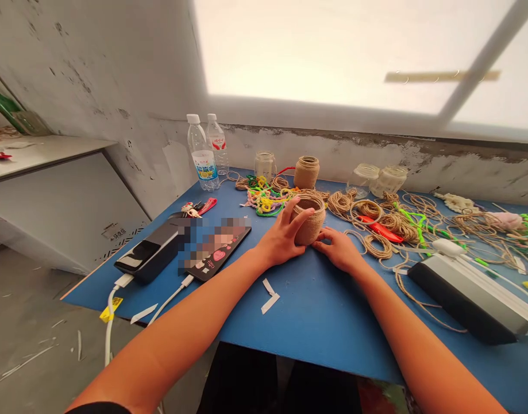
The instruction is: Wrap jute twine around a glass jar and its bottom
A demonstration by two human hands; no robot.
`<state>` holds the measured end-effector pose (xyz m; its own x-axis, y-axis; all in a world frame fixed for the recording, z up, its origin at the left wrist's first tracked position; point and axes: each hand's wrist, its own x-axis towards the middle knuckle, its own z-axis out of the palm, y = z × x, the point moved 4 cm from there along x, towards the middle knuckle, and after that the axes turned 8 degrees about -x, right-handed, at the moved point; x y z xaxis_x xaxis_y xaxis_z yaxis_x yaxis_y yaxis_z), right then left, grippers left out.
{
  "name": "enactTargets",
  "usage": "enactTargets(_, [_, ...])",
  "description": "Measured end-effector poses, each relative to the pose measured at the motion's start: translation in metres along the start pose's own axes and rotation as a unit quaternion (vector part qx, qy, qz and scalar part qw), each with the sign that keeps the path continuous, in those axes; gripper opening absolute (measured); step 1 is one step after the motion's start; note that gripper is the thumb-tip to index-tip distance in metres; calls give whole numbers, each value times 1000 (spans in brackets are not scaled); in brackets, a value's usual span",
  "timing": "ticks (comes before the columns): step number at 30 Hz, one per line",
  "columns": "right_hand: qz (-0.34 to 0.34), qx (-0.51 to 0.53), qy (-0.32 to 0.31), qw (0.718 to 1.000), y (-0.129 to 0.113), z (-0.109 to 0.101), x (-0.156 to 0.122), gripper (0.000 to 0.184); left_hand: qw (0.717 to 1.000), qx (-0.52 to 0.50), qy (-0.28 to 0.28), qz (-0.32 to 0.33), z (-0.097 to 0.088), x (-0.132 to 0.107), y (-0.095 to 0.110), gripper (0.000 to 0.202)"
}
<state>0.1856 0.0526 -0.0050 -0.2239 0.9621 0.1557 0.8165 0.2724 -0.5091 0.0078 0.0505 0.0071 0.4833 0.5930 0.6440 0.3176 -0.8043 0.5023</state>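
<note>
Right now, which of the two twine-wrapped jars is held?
The nearer jar, gripped by the left hand, with the right hand at its base; the other wrapped jar stands untouched farther back by the wall.

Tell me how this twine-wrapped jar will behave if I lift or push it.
The twine-wrapped jar probably grips well: rough cord covers its sides under your left hand. Standing upright on the table, it likely slides under a low push; on its side, it may roll. If glass like the bare jars behind, it's breakable.

Tan twine-wrapped jar (309,221), blue table (315,310), multicoloured cords (266,198)
</note>
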Motion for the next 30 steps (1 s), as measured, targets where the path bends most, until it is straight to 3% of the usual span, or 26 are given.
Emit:
enactTargets(16, [6,17,-6,1000,4,0,1,11,998,-48,-9,41,-4,-1,-2,102])
enactTargets(21, [6,19,-5,1000,4,0,1,12,999,-24,13,36,0,-2,1,110])
enactTargets(30, [-3,23,-5,1000,4,0,0,11,998,-39,24,42,-3,-2,-1,105])
